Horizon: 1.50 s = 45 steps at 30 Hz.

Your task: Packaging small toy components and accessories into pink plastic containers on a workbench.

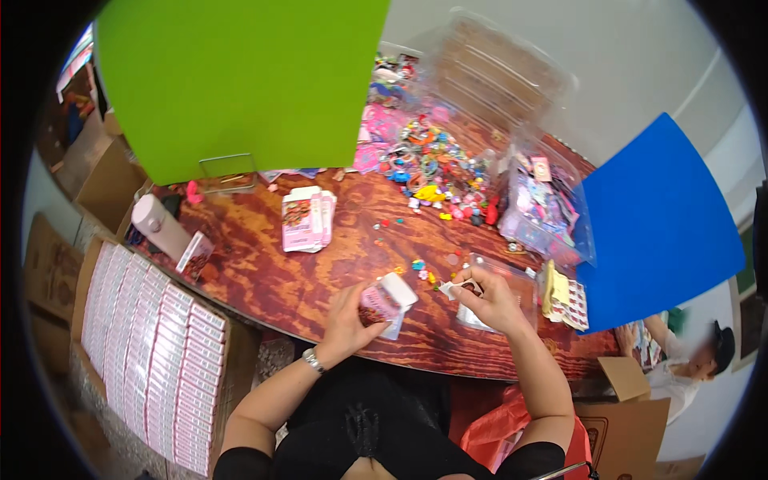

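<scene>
My left hand [345, 322], with a metal watch on its wrist, is closed round a small pink printed carton [379, 306]. The carton's white flap stands open at the top. To the right, my right hand [494, 304] pinches a small white packet [450, 289] with a dark patch; its contents cannot be made out. That hand is over a shallow clear plastic tray [524, 282] with white pieces in it. Several tiny colourful trinkets [419, 266] lie on the table between my hands. A stack of flattened pink cartons [306, 228] lies farther left.
A big heap of small toys [432, 164] covers the table's back. Behind my right hand stand a clear bin [588, 232] and a blue panel [656, 232]; a green panel [240, 88] rises at back left. Beside me are a case of packed cartons [152, 344], a pink bottle [160, 226] and another person [680, 376].
</scene>
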Each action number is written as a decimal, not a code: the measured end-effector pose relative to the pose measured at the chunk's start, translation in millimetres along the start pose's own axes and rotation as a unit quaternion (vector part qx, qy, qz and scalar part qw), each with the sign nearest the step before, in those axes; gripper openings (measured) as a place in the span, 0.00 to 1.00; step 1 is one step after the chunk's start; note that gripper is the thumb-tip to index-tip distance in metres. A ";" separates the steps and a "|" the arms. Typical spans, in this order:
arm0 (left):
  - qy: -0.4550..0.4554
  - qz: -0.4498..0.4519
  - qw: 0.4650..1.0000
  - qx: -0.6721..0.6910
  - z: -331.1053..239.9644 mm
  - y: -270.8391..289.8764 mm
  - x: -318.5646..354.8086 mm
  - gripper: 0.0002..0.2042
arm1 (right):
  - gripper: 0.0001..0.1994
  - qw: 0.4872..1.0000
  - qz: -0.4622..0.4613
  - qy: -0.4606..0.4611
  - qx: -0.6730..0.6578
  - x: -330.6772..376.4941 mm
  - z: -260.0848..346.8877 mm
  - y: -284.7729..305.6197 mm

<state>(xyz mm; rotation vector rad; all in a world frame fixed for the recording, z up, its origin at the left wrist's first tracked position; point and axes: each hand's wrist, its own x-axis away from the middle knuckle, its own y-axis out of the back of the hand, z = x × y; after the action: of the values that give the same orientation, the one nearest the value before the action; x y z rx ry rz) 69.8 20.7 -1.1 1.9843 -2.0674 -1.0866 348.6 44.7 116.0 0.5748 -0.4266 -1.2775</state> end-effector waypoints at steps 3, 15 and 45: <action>-0.007 -0.018 1.000 -0.008 0.2 -5.5 0.7 0.39 | 0.07 0.998 0.057 0.005 -0.003 -11.3 41.9 -26.4; 0.011 -0.036 0.999 -0.011 3.5 -1.9 8.7 0.42 | 0.15 0.967 0.013 0.212 0.144 -27.6 40.1 -86.8; -0.016 -0.074 0.997 -0.012 2.4 7.5 12.5 0.43 | 0.15 0.951 0.013 0.176 0.255 -22.4 47.8 -101.2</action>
<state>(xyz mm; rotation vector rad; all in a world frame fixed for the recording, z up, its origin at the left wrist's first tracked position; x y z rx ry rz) 60.2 9.8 -4.1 2.1506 -1.9383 -1.1715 237.2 40.2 91.4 1.2099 -0.4619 -1.0074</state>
